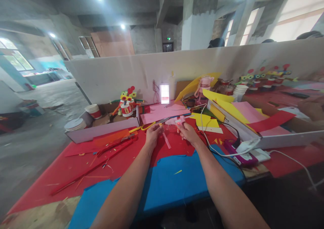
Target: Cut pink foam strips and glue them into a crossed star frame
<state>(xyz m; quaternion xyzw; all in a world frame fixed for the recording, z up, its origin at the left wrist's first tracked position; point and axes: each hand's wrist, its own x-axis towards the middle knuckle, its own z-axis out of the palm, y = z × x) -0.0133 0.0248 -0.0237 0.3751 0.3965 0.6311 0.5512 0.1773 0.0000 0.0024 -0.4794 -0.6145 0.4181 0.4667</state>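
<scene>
My right hand [188, 133] is wrapped round the handle of a small pink hot glue gun [179, 120] with a red light on its side. The gun's nozzle points left, towards my left hand [153, 134]. My left fingers are pinched together, with a narrow pink paper strip [166, 141] hanging from them and a bit of orange at the fingertips. Just behind my left hand lie scissors with yellow handles [147, 126], partly covered. Pink paper sheets [162, 111] lie beyond both hands. Blue sheets [174, 178] cover the red table top [121, 161] under my forearms.
A shallow box [106, 129] on the left holds paper cups and a cup figure [126, 104]. On the right stand a box of coloured paper [263, 139], a purple power strip [238, 153] and a white cable [206, 137]. A board [113, 73] closes off the back.
</scene>
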